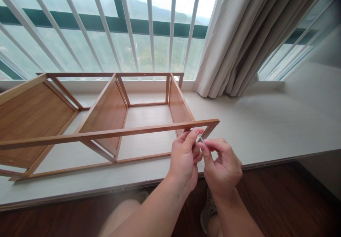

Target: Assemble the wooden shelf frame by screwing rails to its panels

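Observation:
A bamboo shelf frame [106, 134] lies on its side on the white window ledge [266, 123]. My left hand [185, 157] is closed, its fingers pinching at the frame's front rail near the right corner. My right hand [222, 166] is closed on a small thin metal tool [201, 137], which looks like a hex key, its tip pointing up at the underside of the rail by my left fingertips. Both hands sit close together just below the rail's right end.
Beige curtains [239, 38] hang at the right behind the ledge. White window bars [149, 24] run along the back. Dark wood floor [287, 201] lies below the ledge, with my knee and a shoe visible.

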Demonstrator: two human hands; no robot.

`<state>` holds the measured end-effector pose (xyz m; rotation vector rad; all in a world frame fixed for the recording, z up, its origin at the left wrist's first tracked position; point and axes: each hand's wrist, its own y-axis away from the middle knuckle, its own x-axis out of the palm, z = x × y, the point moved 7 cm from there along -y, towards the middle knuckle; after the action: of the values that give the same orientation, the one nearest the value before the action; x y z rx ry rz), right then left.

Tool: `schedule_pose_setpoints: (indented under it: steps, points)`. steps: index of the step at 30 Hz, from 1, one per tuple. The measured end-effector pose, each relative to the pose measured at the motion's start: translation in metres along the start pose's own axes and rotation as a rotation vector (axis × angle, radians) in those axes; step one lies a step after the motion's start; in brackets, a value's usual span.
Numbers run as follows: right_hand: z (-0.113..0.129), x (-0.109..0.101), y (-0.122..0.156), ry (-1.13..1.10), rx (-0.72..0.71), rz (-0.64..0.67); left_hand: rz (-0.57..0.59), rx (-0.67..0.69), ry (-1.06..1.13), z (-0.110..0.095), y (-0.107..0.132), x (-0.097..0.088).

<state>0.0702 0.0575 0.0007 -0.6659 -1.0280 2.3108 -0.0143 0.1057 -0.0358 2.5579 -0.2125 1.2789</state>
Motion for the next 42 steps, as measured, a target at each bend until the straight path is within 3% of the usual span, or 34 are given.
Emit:
schedule_pose_setpoints:
  steps: [12, 22, 25, 28, 31, 35, 42]
  points:
    - [-0.009, -0.013, 0.001, 0.029, 0.055, -0.168, -0.002, -0.075, 0.113, 0.003, -0.003, 0.003]
    - [0.004, -0.005, -0.003, 0.002, 0.134, -0.195, -0.039, -0.187, 0.231, 0.010, -0.002, 0.002]
    - [-0.002, 0.001, 0.000, -0.080, 0.314, -0.138, -0.039, -0.189, 0.211, 0.011, -0.002, 0.000]
    - [-0.015, 0.015, 0.008, -0.388, 0.623, -0.057, -0.026, -0.213, 0.152, 0.012, -0.002, -0.002]
    - [-0.020, 0.027, 0.013, -0.618, 0.785, 0.015, 0.011, -0.217, 0.074, 0.010, -0.002, -0.003]
    - [-0.019, 0.025, 0.012, -0.596, 0.754, 0.029, 0.012, -0.191, 0.018, 0.005, 0.000, -0.003]
    - [-0.007, 0.010, 0.014, -0.314, 0.563, 0.004, 0.011, -0.197, -0.047, 0.004, 0.004, -0.002]
